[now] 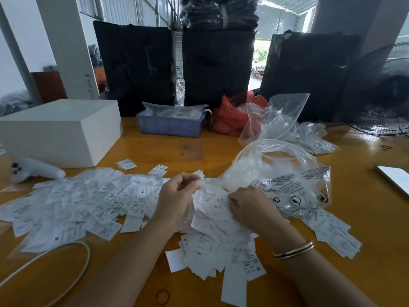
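Observation:
Several white printed size labels [93, 207] lie scattered over the orange table [199, 149], some marked XL or XS. My left hand [177, 196] is raised a little with curled fingers pinching a small white label [200, 175]. My right hand [250, 207] rests on a heap of labels [212, 213] in front of me, fingers curled into the papers. Just beyond it lies a large clear plastic bag [283, 173] with black print, its mouth open toward my hands.
A white box [59, 129] and a white handheld controller [35, 170] sit at the left. A blue tray [170, 125], a red bag [234, 116], more clear bags [305, 134] and black bundles [217, 65] stand behind. A fan [385, 94] and a phone [396, 177] are at right, a cable [66, 262] at front left.

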The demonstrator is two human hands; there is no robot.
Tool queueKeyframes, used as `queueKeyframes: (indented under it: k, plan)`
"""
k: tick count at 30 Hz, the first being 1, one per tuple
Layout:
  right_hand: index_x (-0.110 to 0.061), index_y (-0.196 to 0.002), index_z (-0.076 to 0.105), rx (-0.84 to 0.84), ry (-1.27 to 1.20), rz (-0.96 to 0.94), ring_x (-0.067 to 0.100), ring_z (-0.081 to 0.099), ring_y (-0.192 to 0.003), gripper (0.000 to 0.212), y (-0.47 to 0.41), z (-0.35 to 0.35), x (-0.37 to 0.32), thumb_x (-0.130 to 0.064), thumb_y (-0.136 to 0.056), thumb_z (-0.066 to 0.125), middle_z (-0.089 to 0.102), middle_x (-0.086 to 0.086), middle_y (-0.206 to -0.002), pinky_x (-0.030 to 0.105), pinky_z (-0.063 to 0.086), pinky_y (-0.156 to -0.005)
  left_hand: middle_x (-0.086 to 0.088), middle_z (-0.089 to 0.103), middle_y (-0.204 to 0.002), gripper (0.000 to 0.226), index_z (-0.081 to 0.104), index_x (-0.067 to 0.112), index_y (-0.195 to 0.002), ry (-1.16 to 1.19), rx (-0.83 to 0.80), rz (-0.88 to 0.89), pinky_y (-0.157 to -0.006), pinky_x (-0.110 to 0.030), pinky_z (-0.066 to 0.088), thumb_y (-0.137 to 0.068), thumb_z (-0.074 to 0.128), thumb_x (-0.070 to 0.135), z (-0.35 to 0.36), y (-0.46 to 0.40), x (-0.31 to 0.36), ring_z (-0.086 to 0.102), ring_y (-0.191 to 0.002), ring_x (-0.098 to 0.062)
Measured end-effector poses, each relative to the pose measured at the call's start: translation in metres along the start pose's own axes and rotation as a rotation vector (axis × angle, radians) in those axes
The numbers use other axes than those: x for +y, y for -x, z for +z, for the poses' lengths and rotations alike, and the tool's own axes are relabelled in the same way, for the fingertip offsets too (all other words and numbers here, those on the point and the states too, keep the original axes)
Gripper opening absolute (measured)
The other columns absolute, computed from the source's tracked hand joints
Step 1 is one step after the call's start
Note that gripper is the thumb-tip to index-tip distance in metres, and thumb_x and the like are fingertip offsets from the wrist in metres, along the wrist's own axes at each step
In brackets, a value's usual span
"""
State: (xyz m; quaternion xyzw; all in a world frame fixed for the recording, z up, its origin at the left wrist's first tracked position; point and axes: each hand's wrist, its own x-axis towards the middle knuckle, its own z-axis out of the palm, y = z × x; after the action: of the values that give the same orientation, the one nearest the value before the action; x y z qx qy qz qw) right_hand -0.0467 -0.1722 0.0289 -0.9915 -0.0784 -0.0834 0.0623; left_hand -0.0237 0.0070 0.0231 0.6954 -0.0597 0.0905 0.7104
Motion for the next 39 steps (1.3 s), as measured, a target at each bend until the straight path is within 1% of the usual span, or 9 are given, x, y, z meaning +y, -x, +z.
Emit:
queueKeyframes:
  k: [2,6,14,22,27,30,32,36,39]
  plan:
    - [-0.015,-0.093,0.063,0.027,0.000,-0.004,0.017,0.051,-0.089,0.028,0.000,0.001,-0.001,-0.021,-0.098,0.036,0.059,-0.001,-0.089,0.028,0.042,-0.082,0.014,0.069,-0.072,0.012,0.070,0.024,-0.085,-0.015,0.021,0.009,-0.057,-0.005,0.044,-0.089,0.064,0.015,-0.001,0.000,0.000,0.062,-0.068,0.009]
    - [-0.021,-0.119,0.062,0.097,-0.068,-0.026,0.017,0.059,-0.099,0.032,0.000,0.002,-0.006,-0.016,-0.097,0.039,0.064,-0.001,-0.109,0.027,0.045,-0.084,0.014,0.067,-0.077,0.002,0.067,0.025,-0.086,-0.055,0.071,-0.014,-0.062,-0.012,0.045,-0.087,0.066,0.027,-0.001,-0.001,-0.002,0.062,-0.073,0.003]
    - [-0.026,-0.139,0.045,0.132,-0.145,0.055,0.019,0.060,-0.097,0.045,0.002,0.002,-0.005,-0.015,-0.097,0.036,0.064,0.000,-0.113,0.030,0.053,-0.077,0.012,0.074,-0.081,0.007,0.062,0.017,-0.090,0.006,0.033,0.027,-0.063,-0.007,0.048,-0.087,0.066,0.012,-0.001,-0.001,-0.001,0.068,-0.079,0.003]
    - [-0.017,-0.112,0.062,0.025,-0.070,0.014,0.017,0.062,-0.078,0.029,0.002,0.001,-0.007,-0.019,-0.096,0.038,0.066,0.001,-0.094,0.025,0.049,-0.063,0.013,0.071,-0.078,0.018,0.064,0.027,-0.092,-0.006,0.042,0.098,-0.066,-0.009,0.049,-0.081,0.073,0.015,0.000,-0.002,-0.002,0.067,-0.079,0.001]
    - [-0.028,-0.127,0.057,0.082,-0.122,0.009,0.007,0.054,-0.061,0.035,0.002,0.000,-0.007,-0.017,-0.099,0.038,0.069,0.002,-0.102,0.019,0.045,-0.052,0.019,0.071,-0.080,0.016,0.057,0.035,-0.098,-0.106,0.074,0.149,-0.062,-0.012,0.050,-0.092,0.061,0.021,-0.003,-0.002,-0.001,0.065,-0.071,0.002]
    - [-0.028,-0.129,0.054,0.217,-0.330,0.018,0.000,0.039,-0.043,0.036,0.002,0.003,-0.009,-0.015,-0.098,0.040,0.068,-0.004,-0.079,0.011,0.027,-0.041,0.017,0.068,-0.076,0.022,0.057,0.039,-0.100,-0.149,0.115,0.217,-0.054,-0.011,0.048,-0.097,0.050,0.019,-0.005,-0.002,0.000,0.058,-0.055,0.001]
    - [-0.025,-0.124,0.056,0.348,-0.630,0.089,0.003,0.042,-0.044,0.035,0.001,0.003,-0.010,-0.009,-0.095,0.045,0.056,-0.007,-0.063,0.014,0.032,-0.040,0.014,0.065,-0.072,0.027,0.061,0.037,-0.096,-0.163,0.128,0.246,-0.055,-0.015,0.050,-0.098,0.047,0.014,-0.006,-0.004,0.001,0.056,-0.054,0.001]
    - [-0.023,-0.121,0.058,0.352,-1.310,0.322,-0.003,0.055,-0.068,0.039,0.003,-0.001,-0.013,0.001,-0.092,0.046,0.056,-0.003,-0.081,0.014,0.050,-0.059,0.014,0.060,-0.066,0.038,0.068,0.028,-0.086,-0.114,0.079,0.170,-0.061,-0.018,0.051,-0.096,0.042,0.001,-0.005,-0.004,-0.001,0.054,-0.057,0.002]
    - [-0.017,-0.119,0.062,0.268,-1.661,0.366,0.018,0.064,-0.091,0.040,0.002,-0.002,-0.012,0.008,-0.089,0.050,0.060,0.004,-0.096,0.032,0.057,-0.081,0.017,0.062,-0.067,0.039,0.070,0.028,-0.088,-0.066,-0.002,0.114,-0.067,-0.019,0.051,-0.096,0.041,0.003,-0.004,-0.002,-0.002,0.057,-0.063,-0.002]
